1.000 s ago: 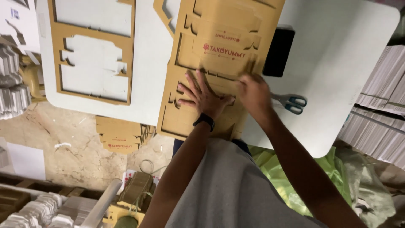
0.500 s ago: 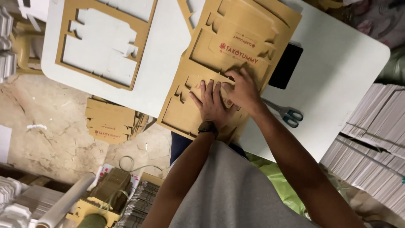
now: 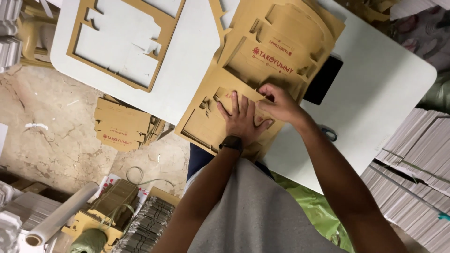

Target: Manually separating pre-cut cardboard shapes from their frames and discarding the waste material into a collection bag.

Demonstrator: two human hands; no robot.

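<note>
Brown die-cut cardboard sheets point(image 3: 262, 70) are lying stacked on the white desk point(image 3: 375, 89) in front of me, seen from the head camera looking down. My left hand point(image 3: 243, 119) is pressing flat on the top sheet, fingers spread and released, gripping nothing, a dark watch point(image 3: 231, 143) sitting at its wrist. My right hand point(image 3: 280, 103) is curling its fingertips around the edge of a punched box shape in the same sheet, pinching the cardboard just beside my left fingers. A black phone point(image 3: 323, 82) is lying on the desk, partly tucked under the stack's right edge. Scissors point(image 3: 329, 133) are peeking out from behind my right forearm. Farther left on the desk, an emptied cardboard frame point(image 3: 79, 28) is lying apart from the stack. Down on the stone floor point(image 3: 51, 122), a pile of folded brown boxes point(image 3: 123, 124) is resting near the desk edge, and a clear film roll point(image 3: 61, 214) is leaning among bundled cartons lower left. White stacked sheets point(image 3: 417, 159) are standing at my right.
</note>
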